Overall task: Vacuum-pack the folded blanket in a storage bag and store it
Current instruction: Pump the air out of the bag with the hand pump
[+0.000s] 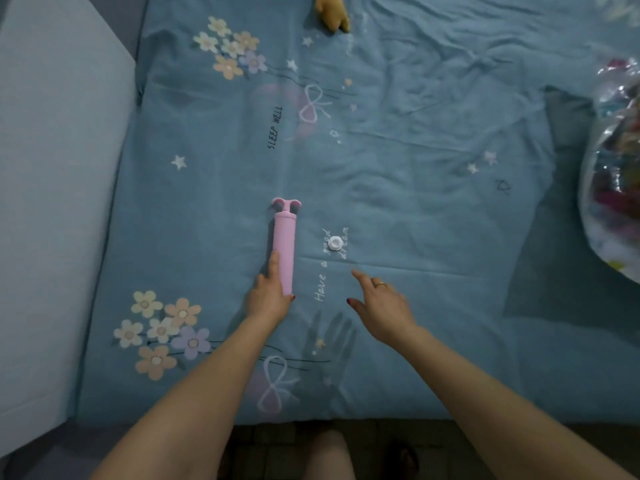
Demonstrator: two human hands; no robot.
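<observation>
Blue bedding printed with flowers and stars is stretching wide and mostly bare ahead of me, its near edge running just above the floor, a pale wall flanking the left. My left hand is curling around the near end of the pink hand pump, which is lying lengthwise, handle pointing far. My right hand is hovering spread, fingers reaching toward the white valve cap just right of the pump. A clear storage bag, bulging with colourful contents, is sitting at the right edge.
</observation>
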